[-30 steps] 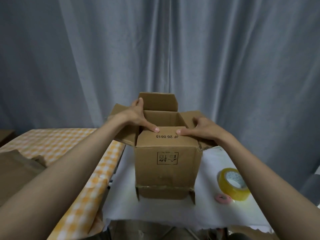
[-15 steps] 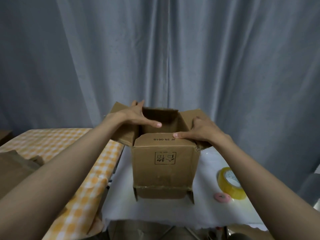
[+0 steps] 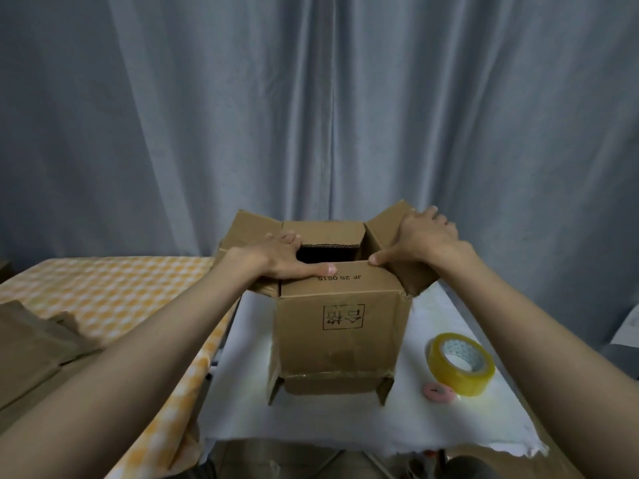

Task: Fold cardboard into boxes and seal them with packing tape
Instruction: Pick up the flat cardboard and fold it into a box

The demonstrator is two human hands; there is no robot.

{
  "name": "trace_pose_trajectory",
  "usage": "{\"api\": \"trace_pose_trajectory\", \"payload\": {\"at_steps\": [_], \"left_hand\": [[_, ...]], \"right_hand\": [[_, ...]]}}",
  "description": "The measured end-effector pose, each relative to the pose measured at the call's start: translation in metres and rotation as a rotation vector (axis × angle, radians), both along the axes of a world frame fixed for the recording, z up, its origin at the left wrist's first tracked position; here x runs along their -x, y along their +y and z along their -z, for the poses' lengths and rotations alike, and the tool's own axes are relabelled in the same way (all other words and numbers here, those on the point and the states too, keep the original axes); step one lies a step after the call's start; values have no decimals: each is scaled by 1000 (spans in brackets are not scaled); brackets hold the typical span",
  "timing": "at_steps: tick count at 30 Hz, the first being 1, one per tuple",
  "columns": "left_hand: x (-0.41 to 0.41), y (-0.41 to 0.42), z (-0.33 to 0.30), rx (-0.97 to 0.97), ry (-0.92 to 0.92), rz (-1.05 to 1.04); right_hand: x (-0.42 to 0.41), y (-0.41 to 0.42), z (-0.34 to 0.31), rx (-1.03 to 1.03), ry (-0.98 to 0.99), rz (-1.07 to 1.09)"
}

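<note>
Two end flaps of the cardboard box [image 3: 340, 326] on your white-covered surface [image 3: 242, 409] now lie inward as your left hand [image 3: 280, 259] and right hand [image 3: 420, 236], fingers flat, shift onto the side flaps, roll of packing tape [image 3: 460, 364] waiting beside.

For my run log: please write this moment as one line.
box: top flaps part-folded | left hand, right hand: on flaps | tape roll: untouched
</note>
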State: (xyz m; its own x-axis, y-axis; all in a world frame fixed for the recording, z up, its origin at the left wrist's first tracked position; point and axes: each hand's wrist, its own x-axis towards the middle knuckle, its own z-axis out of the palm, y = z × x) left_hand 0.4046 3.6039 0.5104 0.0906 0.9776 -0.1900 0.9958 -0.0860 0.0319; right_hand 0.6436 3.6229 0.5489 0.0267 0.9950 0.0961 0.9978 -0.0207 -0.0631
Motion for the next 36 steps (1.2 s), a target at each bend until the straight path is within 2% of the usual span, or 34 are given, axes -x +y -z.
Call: {"api": "trace_pose_trajectory", "payload": {"at_steps": [6, 9, 10, 14, 17, 19, 22, 24, 27, 29, 31, 33, 36], "left_hand": [[6, 2, -2, 13, -26, -4], [7, 3, -2, 22, -52, -27], [8, 4, -2, 18, -61, -31], [7, -1, -6, 4, -105, -57], [15, -6, -19, 15, -47, -40], [30, -11, -32, -95, -50, -73], [63, -9, -51, -362, -135, -256], [81, -9, -56, -387, -273, -362], [76, -14, -51, -426, -708, -373], [61, -13, -50, -548, -858, -343], [41, -7, -51, -561, -945, -302], [19, 1, -52, -549, -923, -236], [-12, 3, -45, -542, -688, -69]], "right_hand": [[1, -6, -45, -67, 190, -208], [20, -6, -56, 34, 514, -332], [26, -7, -52, 57, 541, -381], [41, -2, -5, -24, 275, -506], [41, -1, 32, 10, 208, -555], [38, 3, 46, 8, 245, -557], [37, 11, 51, 12, 255, -537], [36, 16, 52, 11, 260, -506], [35, 18, 55, -5, 298, -478], [35, 18, 56, -4, 315, -471], [34, 18, 57, -1, 326, -466], [32, 18, 58, -10, 336, -463], [30, 18, 58, -32, 347, -445]]}}
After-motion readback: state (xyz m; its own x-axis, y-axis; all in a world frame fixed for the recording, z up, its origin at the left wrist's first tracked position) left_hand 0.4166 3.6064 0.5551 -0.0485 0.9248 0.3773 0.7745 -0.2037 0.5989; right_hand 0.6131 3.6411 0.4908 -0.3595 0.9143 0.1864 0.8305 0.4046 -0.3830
